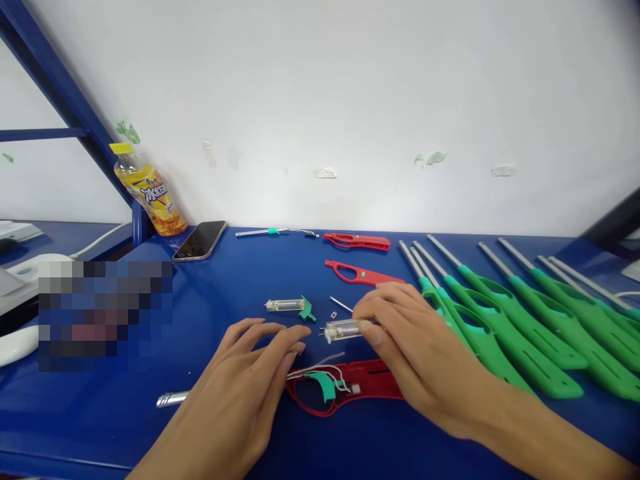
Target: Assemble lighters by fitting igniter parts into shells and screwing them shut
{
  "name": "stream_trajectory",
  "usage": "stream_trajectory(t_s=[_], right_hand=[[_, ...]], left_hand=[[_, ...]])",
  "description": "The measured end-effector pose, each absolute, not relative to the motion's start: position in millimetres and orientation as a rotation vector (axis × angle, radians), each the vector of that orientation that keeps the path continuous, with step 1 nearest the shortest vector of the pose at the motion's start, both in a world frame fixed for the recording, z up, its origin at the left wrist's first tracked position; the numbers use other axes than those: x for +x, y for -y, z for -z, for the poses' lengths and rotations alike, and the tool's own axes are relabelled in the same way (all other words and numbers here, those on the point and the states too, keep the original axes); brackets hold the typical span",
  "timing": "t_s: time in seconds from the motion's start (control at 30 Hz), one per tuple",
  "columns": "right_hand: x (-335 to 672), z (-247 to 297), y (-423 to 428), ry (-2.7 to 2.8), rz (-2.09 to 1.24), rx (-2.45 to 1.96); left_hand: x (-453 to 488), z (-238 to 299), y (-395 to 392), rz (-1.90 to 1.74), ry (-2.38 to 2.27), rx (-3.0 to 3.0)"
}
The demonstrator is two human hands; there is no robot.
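My right hand pinches a clear lighter fuel tank between thumb and fingers, its pale valve end pointing left. Below it lies a red lighter half-shell, inner side up, with white wires and a green trigger in its handle loop. My left hand hovers over or rests on the shell's left end, fingers bent and apart; whether it touches the wires is hidden. A metal tube sticks out to its left. Beyond the hands lie a second clear tank and a loose green part.
Several green lighters with metal tubes lie at the right. Two red shell pieces and a thin tube with wires lie near the wall. A phone and a drink bottle stand back left on the blue table.
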State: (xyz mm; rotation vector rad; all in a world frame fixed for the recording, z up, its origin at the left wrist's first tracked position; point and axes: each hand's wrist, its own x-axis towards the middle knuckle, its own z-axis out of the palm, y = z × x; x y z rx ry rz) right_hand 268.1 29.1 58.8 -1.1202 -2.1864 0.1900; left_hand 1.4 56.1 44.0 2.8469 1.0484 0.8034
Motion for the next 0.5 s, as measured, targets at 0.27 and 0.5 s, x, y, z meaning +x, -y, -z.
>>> stream_trajectory(t_s=[0.27, 0.5], right_hand=[[268.6, -58.9, -28.6, 2.197, -0.192, -1.127], [268.5, -58.1, -29.2, 2.195, -0.141, -1.131]], left_hand=[[-4.7, -41.1, -66.3, -0.908, -1.105, 2.878], [-4.3, -42.4, -67.3, -0.941, -1.143, 2.854]])
